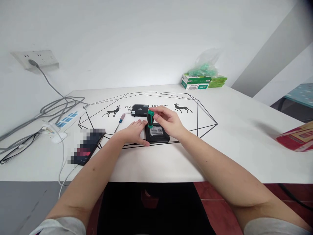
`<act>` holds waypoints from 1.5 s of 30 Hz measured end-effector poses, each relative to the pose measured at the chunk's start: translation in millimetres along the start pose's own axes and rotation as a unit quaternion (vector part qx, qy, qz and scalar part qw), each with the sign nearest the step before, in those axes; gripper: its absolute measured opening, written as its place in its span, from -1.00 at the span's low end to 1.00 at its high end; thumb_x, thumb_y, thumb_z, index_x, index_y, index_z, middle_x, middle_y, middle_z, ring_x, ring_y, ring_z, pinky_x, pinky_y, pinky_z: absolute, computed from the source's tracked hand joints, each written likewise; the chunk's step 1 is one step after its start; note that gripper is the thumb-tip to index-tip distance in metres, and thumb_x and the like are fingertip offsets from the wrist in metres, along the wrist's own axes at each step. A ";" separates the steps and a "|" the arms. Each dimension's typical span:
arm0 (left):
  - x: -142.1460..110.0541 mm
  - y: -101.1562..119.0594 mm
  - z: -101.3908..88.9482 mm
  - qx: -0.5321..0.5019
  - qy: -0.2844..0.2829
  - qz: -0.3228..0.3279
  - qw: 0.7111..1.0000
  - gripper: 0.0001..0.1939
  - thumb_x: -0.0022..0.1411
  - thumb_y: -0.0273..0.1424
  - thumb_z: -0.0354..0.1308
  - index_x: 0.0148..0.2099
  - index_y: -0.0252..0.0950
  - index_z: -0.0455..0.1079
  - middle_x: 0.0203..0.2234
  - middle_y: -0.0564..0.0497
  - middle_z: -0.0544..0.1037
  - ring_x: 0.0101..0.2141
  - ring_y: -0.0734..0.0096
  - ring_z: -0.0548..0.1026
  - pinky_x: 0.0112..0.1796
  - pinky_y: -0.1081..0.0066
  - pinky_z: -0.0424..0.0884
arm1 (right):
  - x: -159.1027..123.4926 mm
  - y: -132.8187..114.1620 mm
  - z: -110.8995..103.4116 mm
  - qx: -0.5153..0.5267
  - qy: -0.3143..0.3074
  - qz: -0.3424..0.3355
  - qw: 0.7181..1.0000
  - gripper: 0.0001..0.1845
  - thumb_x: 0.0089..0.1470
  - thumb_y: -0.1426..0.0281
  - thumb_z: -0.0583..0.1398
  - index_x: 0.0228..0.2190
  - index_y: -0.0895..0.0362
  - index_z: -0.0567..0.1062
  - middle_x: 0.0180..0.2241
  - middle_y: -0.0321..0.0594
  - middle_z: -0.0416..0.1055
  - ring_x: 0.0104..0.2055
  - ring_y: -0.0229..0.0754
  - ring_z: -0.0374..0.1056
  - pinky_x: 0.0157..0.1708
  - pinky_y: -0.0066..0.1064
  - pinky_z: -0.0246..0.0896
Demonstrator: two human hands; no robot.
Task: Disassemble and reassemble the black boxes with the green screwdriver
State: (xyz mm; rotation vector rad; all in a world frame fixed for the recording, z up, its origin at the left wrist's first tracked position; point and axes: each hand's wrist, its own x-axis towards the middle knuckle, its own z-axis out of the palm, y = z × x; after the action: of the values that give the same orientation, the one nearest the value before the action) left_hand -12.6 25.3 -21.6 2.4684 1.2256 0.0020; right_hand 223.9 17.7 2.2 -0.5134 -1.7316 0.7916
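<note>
My right hand [168,121] grips a short screwdriver [150,119] with a green and black handle, held upright over a black box-like device [157,133]. The device lies flat on the table and carries a white printed label. Its upper left part is hidden behind the screwdriver, so I cannot see where the tip sits. My left hand [134,132] rests flat with fingers stretched out, thumb near the device's left edge. Just behind both hands lies a second black flat box [139,110] with small stickers. A longer screwdriver [120,122] with a blue and red handle lies to the left.
A phone [91,147] with a cable lies at the left front. Behind it are a power strip [72,118] and coiled grey cables [61,104]. Green and white boxes [195,81] topped by a plastic bag [205,63] stand back right. A red package [297,137] sits far right.
</note>
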 end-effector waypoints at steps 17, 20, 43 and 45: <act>1.4 0.3 -1.0 0.014 -0.029 -0.026 0.999 0.47 0.07 0.43 0.28 0.69 -0.31 -0.23 0.64 -0.34 -0.14 0.58 -0.43 -0.19 0.50 -0.17 -0.10 | -4.8 -7.2 6.6 0.104 -0.010 0.035 0.994 -0.61 0.25 0.03 0.42 -0.10 -0.05 0.45 0.15 -0.07 0.62 0.09 -0.03 0.60 -0.01 -0.14 0.53; -0.4 4.1 -2.6 0.021 -0.037 -0.040 0.998 0.46 0.06 0.45 0.27 0.68 -0.34 -0.16 0.64 -0.32 -0.14 0.58 -0.44 -0.21 0.51 -0.16 -0.11 | -4.6 -7.4 3.6 0.075 -0.018 0.017 0.997 -0.65 0.30 0.03 0.37 -0.04 -0.06 0.50 0.17 -0.07 0.63 0.16 0.00 0.57 -0.06 -0.17 0.47; 0.3 2.8 -2.2 0.013 -0.033 -0.020 0.999 0.45 0.07 0.43 0.28 0.68 -0.28 -0.22 0.64 -0.32 -0.11 0.59 -0.34 -0.20 0.51 -0.16 -0.14 | -5.3 0.1 -0.5 -0.025 0.001 -0.013 1.000 -0.66 0.37 0.07 0.25 0.05 -0.08 0.62 -0.21 -0.21 0.49 -0.13 -0.06 0.42 -0.05 -0.10 0.43; -0.1 2.8 -2.1 0.010 -0.033 -0.025 0.999 0.47 0.07 0.44 0.27 0.69 -0.26 -0.24 0.64 -0.32 -0.12 0.59 -0.36 -0.21 0.51 -0.19 -0.14 | -5.0 2.3 0.2 -0.026 0.006 -0.013 1.000 -0.68 0.39 0.07 0.24 0.05 -0.09 0.61 -0.23 -0.22 0.47 -0.16 -0.08 0.42 -0.08 -0.11 0.43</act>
State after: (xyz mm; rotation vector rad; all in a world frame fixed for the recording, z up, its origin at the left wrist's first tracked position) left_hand -10.9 24.4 -18.6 2.4334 1.2640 -0.1039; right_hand 225.1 15.8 -2.9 -0.5279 -1.7492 0.7250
